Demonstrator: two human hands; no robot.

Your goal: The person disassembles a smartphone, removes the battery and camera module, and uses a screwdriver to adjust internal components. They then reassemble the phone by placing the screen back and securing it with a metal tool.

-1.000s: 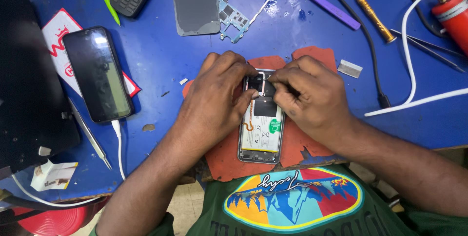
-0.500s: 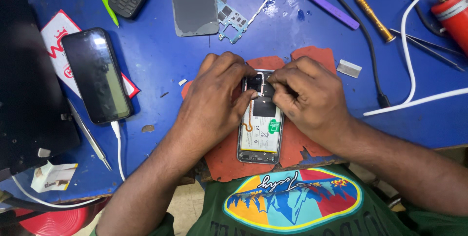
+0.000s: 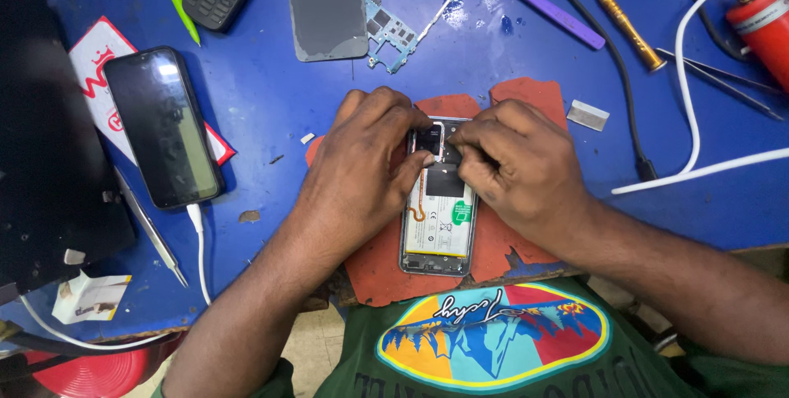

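Blue table (image 3: 271, 94) is carrying an opened phone (image 3: 438, 225), back cover off, lying on a red mat (image 3: 386, 270) at the near edge, battery showing. Left hand (image 3: 362, 172) is bracing the phone's upper left side with fingers curled against it, while right hand (image 3: 514, 168) is pinching closed at something small by the camera end, too hidden to name. Step in hand looks like working a part loose or into place at the top; next move is calling for a steady brace and fine fingertip pressure there.
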